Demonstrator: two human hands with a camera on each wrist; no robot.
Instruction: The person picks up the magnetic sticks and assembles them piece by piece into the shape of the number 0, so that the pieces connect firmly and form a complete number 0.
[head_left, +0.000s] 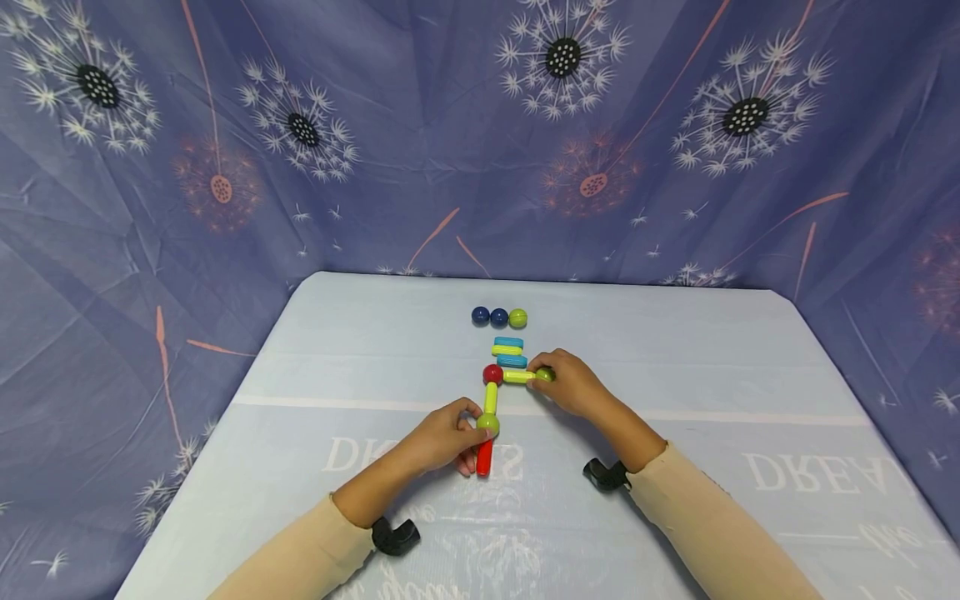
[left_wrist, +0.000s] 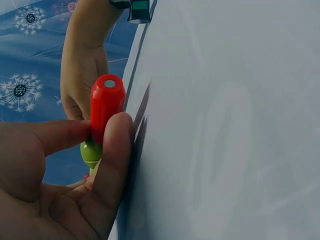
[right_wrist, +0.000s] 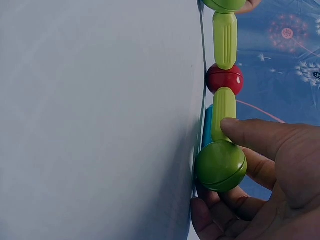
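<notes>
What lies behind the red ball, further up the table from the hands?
Behind the red ball lie a blue bar, a yellow-green bar and another blue bar, then two navy balls and a green ball. Whether the bars touch cannot be told.

Even bright light, soft shadows, wide-angle edge warp, wrist views dimmer.

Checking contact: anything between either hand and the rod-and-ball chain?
Nothing visible. The left hand pinches the red rod at the green ball; the right hand holds the other green ball at the yellow-green rod.
</notes>
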